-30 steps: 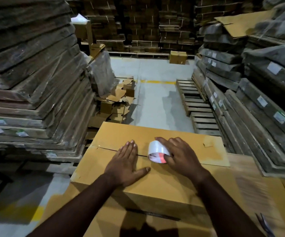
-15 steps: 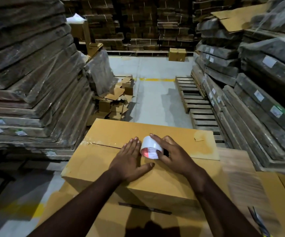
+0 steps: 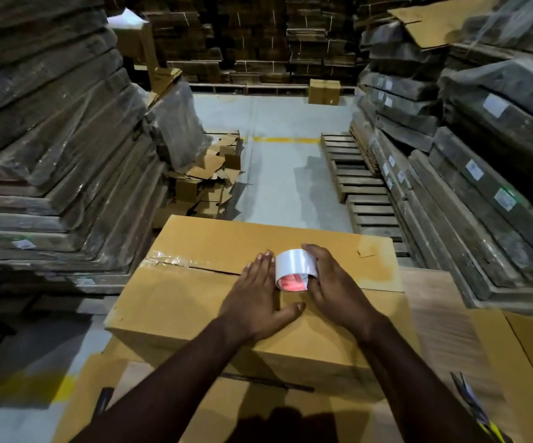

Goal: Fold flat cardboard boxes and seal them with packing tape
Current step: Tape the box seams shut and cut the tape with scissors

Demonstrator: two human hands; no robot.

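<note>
We see the brown folded cardboard box near centre on flat cardboard; left hand flat, fingers straight, pressing its top; right hand grasping the white packing tape roll on the seam; box likely light, stiff but dentable; roll best held by its rim.

The right hand and its tape roll now sit farther right along the box seam, and clear tape shows over the seam's left end.
</note>
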